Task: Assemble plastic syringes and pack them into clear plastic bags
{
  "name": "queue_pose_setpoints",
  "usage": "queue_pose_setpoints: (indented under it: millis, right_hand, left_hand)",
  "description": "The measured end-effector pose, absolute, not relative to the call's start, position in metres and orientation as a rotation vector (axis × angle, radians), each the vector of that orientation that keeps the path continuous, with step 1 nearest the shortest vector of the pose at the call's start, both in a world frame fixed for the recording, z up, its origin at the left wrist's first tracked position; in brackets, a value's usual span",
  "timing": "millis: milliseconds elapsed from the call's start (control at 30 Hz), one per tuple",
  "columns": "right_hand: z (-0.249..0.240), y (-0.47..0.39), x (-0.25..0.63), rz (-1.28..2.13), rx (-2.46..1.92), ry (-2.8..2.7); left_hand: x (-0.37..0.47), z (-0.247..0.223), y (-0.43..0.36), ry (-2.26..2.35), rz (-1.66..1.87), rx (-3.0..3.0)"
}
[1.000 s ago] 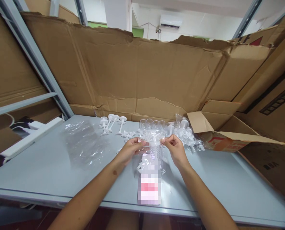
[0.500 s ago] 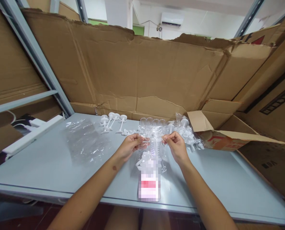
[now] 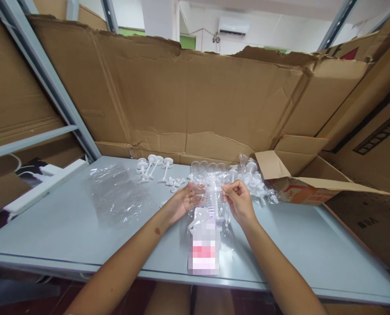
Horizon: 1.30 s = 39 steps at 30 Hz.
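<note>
Between the two hands, in the head view, hangs a clear plastic packet [image 3: 205,227] with white plastic parts inside and a label whose print is blurred out. The left hand [image 3: 185,201] has its fingers loosely curled against the packet's upper left edge; whether it truly pinches the film is hard to tell. The right hand [image 3: 238,199] is closed, thumb and fingertips pinching the packet's top right corner. The packet's lower end rests on the pale grey metal table [image 3: 66,227], just toward the person from both hands. What lies inside is too tangled to count.

Beyond the left hand stand white plastic stemmed pieces with round tops [image 3: 153,168], about four, with small white bits scattered beside them, too small to count. Just past the fingertips sits a row of clear ribbed cups [image 3: 209,167]; four or five show, the rest hidden by film. Beyond the right hand lies a heap of bagged white caps [image 3: 258,183], uncountable. Further right, an open brown cardboard box [image 3: 308,186]. Left of the left hand, a crumpled clear plastic sheet [image 3: 116,197].
</note>
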State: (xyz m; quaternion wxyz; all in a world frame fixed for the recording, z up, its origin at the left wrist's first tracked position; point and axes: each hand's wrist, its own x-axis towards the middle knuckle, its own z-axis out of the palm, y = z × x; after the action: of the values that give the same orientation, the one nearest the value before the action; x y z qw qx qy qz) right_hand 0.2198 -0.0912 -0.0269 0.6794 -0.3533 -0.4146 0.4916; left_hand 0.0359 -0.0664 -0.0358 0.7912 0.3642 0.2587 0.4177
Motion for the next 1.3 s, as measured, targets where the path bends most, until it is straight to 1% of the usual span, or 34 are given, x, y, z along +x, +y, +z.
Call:
queue_pose_setpoints:
  millis: [200,467,667,733,933,1300]
  right_hand:
    - [-0.026,-0.095,0.211,1.166,-0.736,-0.942]
    - [-0.028,-0.093,0.218,1.374,-0.839,-0.877]
    - [-0.03,-0.096,0.214,1.517,-0.989,-1.012]
    - [-0.031,-0.098,0.212,1.512,-0.969,-1.069]
    - [-0.032,-0.098,0.208,1.324,-0.957,-1.148]
    - [-0.034,-0.095,0.212,1.343,-0.874,-1.206]
  left_hand:
    - [0.042,-0.041,-0.072,0.573,0.784,0.881]
    - [0.042,-0.043,-0.069,0.695,0.922,1.057]
    - [0.045,-0.035,-0.077,0.677,0.92,1.195]
    - [0.047,-0.033,-0.08,0.674,0.937,1.229]
    - [0.047,-0.035,-0.08,0.709,0.978,1.226]
    - [0.046,-0.044,-0.072,0.692,1.012,1.117]
